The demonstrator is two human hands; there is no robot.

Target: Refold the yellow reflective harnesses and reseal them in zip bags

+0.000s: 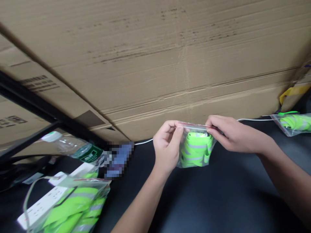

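A clear zip-lock bag (182, 161) with a red-lined seal hangs between my two hands. Inside it lies a rolled, neon-green strap with silver reflective stripes (196, 146). My left hand (167, 142) pinches the bag's upper left corner between thumb and fingers. At the upper right end of the seal, my right hand (227, 132) pinches the edge with thumb and forefinger. The bag is upright, held above the black table surface (194, 204). Whether the seal is fully pressed closed, I cannot tell.
At the lower left, another bag of green reflective straps (73, 207) lies against a white power strip (41, 204). A plastic bottle (73, 147) lies behind it. Another bagged green strap (293, 123) is at the right. Large cardboard (170, 64) stands behind, with a black metal frame (36, 103) at left.
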